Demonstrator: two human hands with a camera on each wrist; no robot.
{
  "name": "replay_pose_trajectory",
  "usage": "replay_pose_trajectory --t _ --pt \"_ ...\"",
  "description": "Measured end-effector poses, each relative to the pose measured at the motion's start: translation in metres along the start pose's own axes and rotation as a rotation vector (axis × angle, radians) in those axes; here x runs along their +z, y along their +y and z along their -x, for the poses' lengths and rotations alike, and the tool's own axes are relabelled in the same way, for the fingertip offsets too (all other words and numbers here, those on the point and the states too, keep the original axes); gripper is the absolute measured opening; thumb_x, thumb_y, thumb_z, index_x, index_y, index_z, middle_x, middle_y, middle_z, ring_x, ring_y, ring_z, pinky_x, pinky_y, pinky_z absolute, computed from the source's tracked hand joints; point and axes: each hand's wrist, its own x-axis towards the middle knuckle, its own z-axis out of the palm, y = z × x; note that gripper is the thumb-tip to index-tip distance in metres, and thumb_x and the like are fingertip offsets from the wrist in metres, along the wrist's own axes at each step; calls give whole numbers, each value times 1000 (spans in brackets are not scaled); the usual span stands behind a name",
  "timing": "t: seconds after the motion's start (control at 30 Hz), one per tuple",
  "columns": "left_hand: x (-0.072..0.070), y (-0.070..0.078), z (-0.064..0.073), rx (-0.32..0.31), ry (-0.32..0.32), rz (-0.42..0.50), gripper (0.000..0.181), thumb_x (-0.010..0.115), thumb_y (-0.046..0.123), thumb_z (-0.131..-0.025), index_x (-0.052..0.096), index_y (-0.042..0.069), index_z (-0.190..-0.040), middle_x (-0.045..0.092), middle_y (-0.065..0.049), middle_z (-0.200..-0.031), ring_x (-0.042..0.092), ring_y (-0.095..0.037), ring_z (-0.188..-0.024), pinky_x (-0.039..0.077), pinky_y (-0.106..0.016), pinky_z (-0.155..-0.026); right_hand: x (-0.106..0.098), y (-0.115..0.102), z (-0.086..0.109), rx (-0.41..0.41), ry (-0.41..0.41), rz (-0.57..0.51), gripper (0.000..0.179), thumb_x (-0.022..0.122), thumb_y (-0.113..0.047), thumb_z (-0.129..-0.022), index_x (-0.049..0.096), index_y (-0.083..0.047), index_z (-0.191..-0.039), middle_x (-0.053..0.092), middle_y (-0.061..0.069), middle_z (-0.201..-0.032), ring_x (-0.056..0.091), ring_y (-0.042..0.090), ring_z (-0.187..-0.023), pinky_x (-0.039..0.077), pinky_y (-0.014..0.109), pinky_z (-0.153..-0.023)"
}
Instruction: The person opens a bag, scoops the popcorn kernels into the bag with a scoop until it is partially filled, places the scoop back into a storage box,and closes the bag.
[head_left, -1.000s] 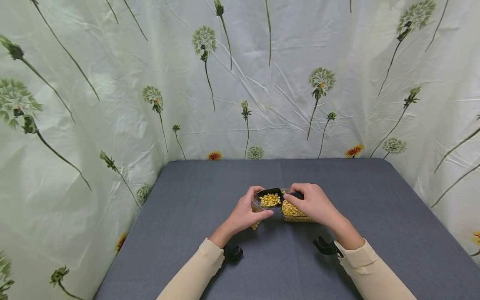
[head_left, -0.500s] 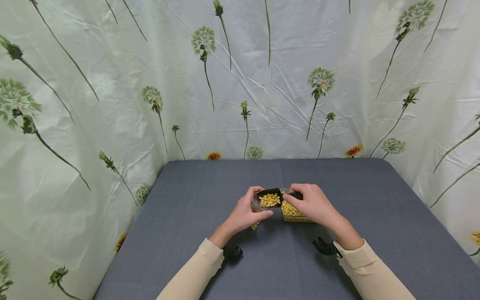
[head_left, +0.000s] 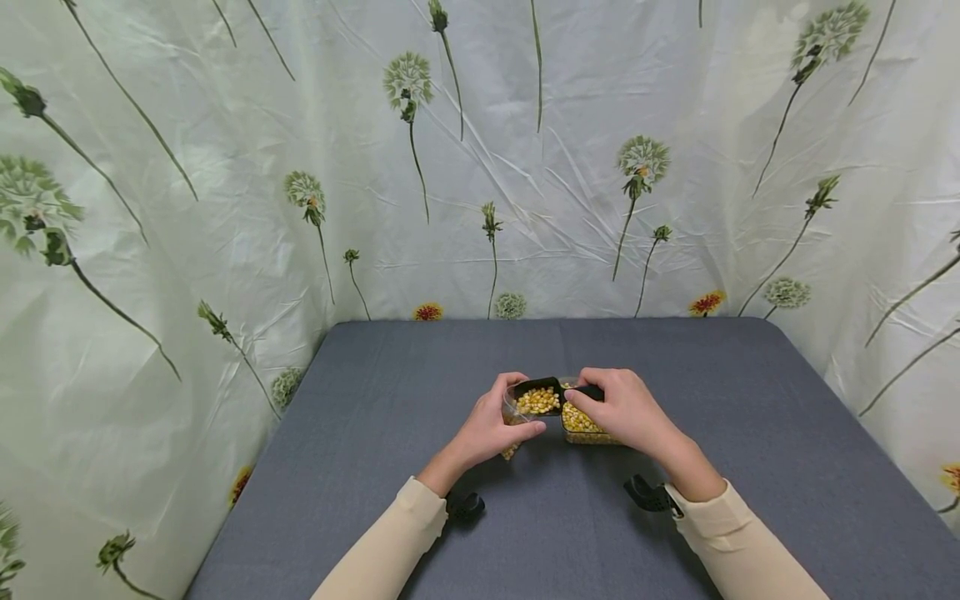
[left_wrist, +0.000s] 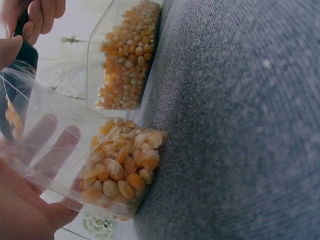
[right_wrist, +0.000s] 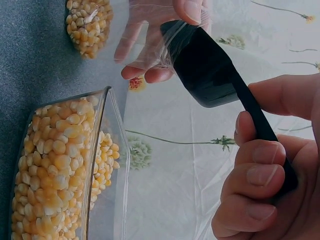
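My left hand (head_left: 487, 431) holds a clear plastic bag (left_wrist: 117, 170) around its open top, thumb on the near side and fingers on the far side. Corn kernels fill the bag's bottom, which touches the table in the left wrist view. My right hand (head_left: 633, 410) grips the handle of a black scoop (right_wrist: 202, 65) with curled fingers. Kernels (head_left: 537, 402) lie in the scoop, whose front end is inside the bag's mouth. Under my right hand stands a clear rectangular container (head_left: 588, 437) of corn kernels, partly hidden by that hand.
A grey cloth covers the table (head_left: 390, 392). Behind it hangs a pale curtain (head_left: 465, 167) printed with dandelions. Black wrist-worn devices stick out beneath both cuffs, the left one (head_left: 468, 507) and the right one (head_left: 647, 493).
The scoop tips slightly toward the bag, and the kernels in it have shifted a little to its left end. My left hand and the container stay in place.
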Motion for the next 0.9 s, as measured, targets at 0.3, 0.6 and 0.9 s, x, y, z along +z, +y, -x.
replay_pose_trajectory --t 0.3,0.6,0.9 --pt "-1 0 0 10 -6 -3 69 78 41 -89 40 28 -145 49 -2 -139 54 -18 -114 47 -43 -87 0 -1 0 9 -4 -3 28 69 -31 -97 57 -21 -74 41 -4 -56 32 8 -46 30 29 -48" --pt "-1 1 0 28 -7 -12 71 76 52 -87 39 30 -144 50 -4 -137 53 -18 -106 47 -42 -85 -2 -3 1 -2 13 13 29 70 -31 -97 56 -23 -73 39 -8 -55 32 9 -46 30 28 -48" --pt "-1 1 1 24 -10 -7 76 75 51 -89 39 18 -147 48 -5 -139 54 -19 -107 47 -44 -85 -4 -5 2 -1 13 21 25 70 -31 -97 59 -24 -76 40 -9 -54 34 9 -44 32 29 -47"
